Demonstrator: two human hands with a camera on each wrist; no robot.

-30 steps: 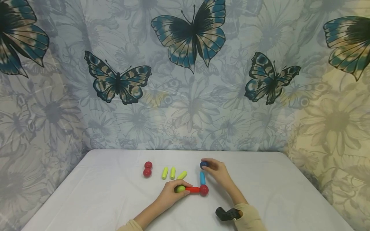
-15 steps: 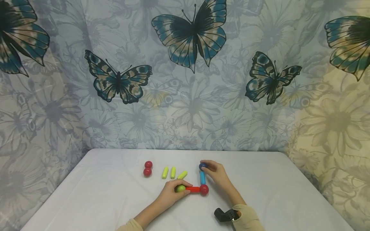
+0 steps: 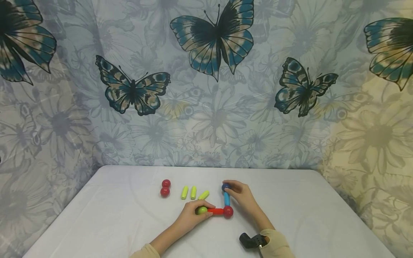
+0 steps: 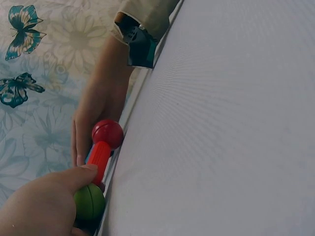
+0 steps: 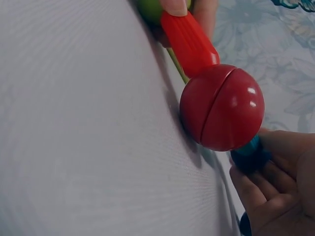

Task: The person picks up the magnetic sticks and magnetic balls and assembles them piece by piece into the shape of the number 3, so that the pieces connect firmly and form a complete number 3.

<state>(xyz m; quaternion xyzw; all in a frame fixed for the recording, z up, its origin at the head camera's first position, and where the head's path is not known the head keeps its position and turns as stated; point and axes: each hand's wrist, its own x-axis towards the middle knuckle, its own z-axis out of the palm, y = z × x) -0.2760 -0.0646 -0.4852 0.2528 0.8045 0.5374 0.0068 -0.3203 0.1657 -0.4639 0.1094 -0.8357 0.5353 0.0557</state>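
In the head view my left hand (image 3: 191, 213) grips the near-left end of a joined toy piece, its thumb and fingers pinching the red rod (image 3: 216, 211) where it meets the green ball (image 3: 202, 210). At that rod's other end sits a large red ball (image 3: 228, 211), from which a light blue rod (image 3: 227, 199) runs away from me. My right hand (image 3: 242, 195) holds a dark blue ball (image 3: 226, 187) between thumb and fingers, right at the blue rod's far end. In the right wrist view the red ball (image 5: 222, 108) partly hides the blue rod.
Two red balls (image 3: 165, 192) stand together at the back left of the white table (image 3: 96, 222). Between them and my hands lie three yellow-green rods (image 3: 193, 193), the rightmost one slanted. A black wrist device (image 3: 252, 240) sits at my right sleeve. Butterfly-patterned cloth (image 3: 213, 132) hangs behind.
My right hand has brought the dark blue ball toward me, closing the gap to the light blue rod's far end. The left hand and the red rod stay almost in place.
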